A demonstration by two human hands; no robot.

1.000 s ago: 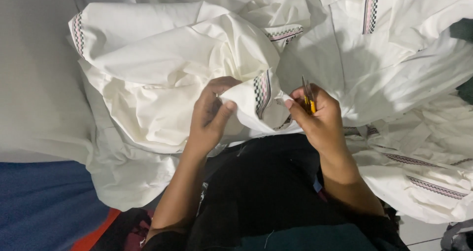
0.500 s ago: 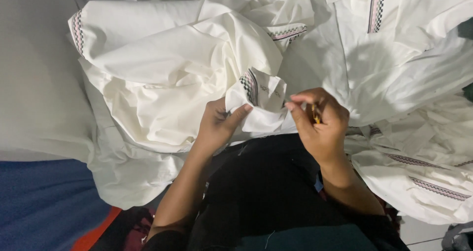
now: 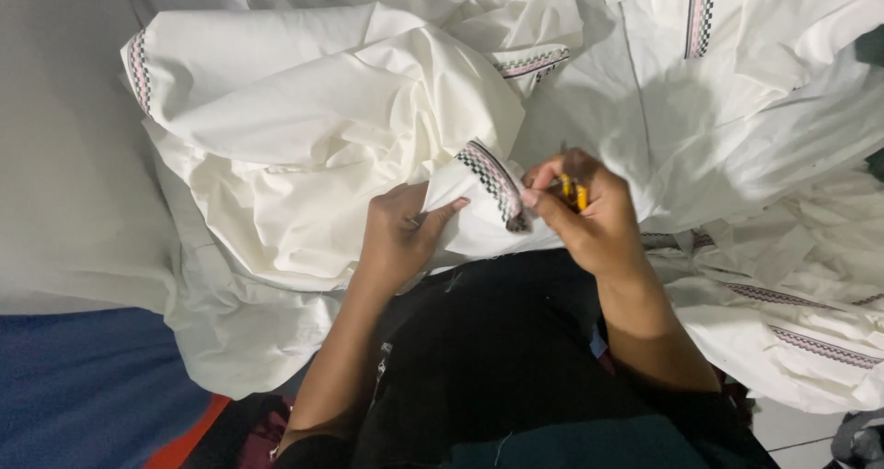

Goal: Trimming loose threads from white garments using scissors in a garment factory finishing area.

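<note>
Between both hands' fingers (image 3: 532, 196), patterned cuff (image 3: 493, 182); yellow snips (image 3: 575, 193) beside

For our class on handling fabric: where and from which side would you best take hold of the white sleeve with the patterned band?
Probably pinch the sleeve at its cuff, just behind the patterned band, coming from the left. The band makes a firm folded edge that sticks out towards the person, and the right hand with its small yellow tool already crowds the other side.

- Only one view here, the cam on your head, tilted steeply down over your lap.
- It's close in: your left hand (image 3: 398, 239) and right hand (image 3: 589, 216) sit near centre, forearms entering from 6 o'clock.
</note>
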